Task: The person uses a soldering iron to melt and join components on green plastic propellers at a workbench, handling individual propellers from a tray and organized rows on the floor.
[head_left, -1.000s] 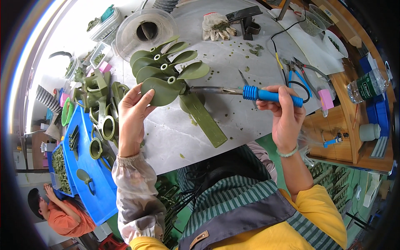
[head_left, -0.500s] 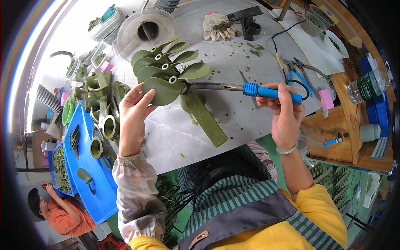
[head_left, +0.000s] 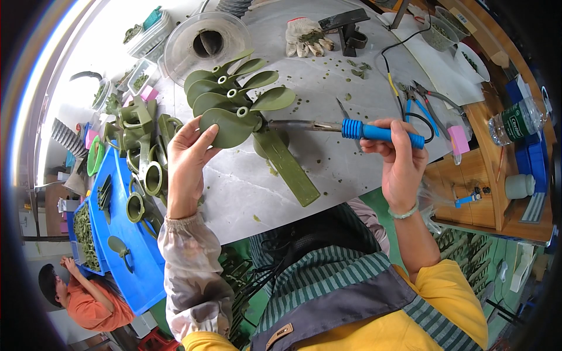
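Observation:
My left hand [head_left: 188, 155] pinches a broad olive-green blade [head_left: 225, 127] of the nearest propeller in a stack of several, with pale bored hubs along it. A flat olive-green bar [head_left: 285, 168] extends from it toward the table's front edge. My right hand [head_left: 397, 158] is closed on a blue-handled heated tool [head_left: 374, 131], like a soldering iron, whose long metal shaft reaches left to the joint between blade and bar; whether the tip touches is hard to tell. A thin pointed tool [head_left: 342, 108] lies behind the shaft.
Green molded parts [head_left: 152, 178] and a blue tray [head_left: 140, 275] are left. Behind stand a clear funnel container [head_left: 181, 58] and a soiled glove [head_left: 298, 44]. Pliers [head_left: 427, 105], a pink block [head_left: 458, 140] and a bottle [head_left: 512, 123] are right. A co-worker [head_left: 88, 301] in orange sits lower left.
My hands and the held pieces have shifted only very slightly. The co-worker's head and hands have moved a little.

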A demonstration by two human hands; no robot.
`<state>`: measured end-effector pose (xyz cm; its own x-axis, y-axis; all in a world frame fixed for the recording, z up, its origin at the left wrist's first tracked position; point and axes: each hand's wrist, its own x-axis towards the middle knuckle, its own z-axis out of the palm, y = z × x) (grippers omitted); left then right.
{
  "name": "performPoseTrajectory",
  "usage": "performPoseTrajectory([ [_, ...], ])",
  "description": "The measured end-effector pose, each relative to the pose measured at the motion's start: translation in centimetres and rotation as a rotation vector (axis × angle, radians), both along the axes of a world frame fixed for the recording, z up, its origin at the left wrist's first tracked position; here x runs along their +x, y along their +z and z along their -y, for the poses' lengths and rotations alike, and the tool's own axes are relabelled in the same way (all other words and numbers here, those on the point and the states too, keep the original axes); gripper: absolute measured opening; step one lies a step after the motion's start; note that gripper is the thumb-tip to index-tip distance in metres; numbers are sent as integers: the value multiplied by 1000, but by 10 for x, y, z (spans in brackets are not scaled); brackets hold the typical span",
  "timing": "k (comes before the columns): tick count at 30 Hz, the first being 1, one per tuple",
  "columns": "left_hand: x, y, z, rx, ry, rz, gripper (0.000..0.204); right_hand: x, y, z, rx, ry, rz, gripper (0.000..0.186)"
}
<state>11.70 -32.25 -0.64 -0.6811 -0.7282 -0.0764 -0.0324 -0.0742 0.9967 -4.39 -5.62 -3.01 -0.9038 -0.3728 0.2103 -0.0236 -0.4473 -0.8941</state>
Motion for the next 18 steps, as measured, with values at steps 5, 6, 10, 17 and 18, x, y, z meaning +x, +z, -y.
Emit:
performPoseTrajectory([
  [5, 0, 0, 0, -5, -17, -11, 31, 3, 2, -4, 30, 3, 8, 30],
  [6, 0, 1, 0, -5, -16, -11, 31, 4, 2, -4, 30, 3, 8, 30],
  [10, 1, 1, 0, -6, -17, -12, 31, 5, 3, -4, 19, 11, 19, 29],
  [17, 0, -1, 0, -6, 1, -2, 30, 2, 2, 1, 22, -24, 30, 29],
  [18, 0, -1, 0, -5, 0, -2, 30, 1, 1, 1, 22, -25, 30, 29],
])
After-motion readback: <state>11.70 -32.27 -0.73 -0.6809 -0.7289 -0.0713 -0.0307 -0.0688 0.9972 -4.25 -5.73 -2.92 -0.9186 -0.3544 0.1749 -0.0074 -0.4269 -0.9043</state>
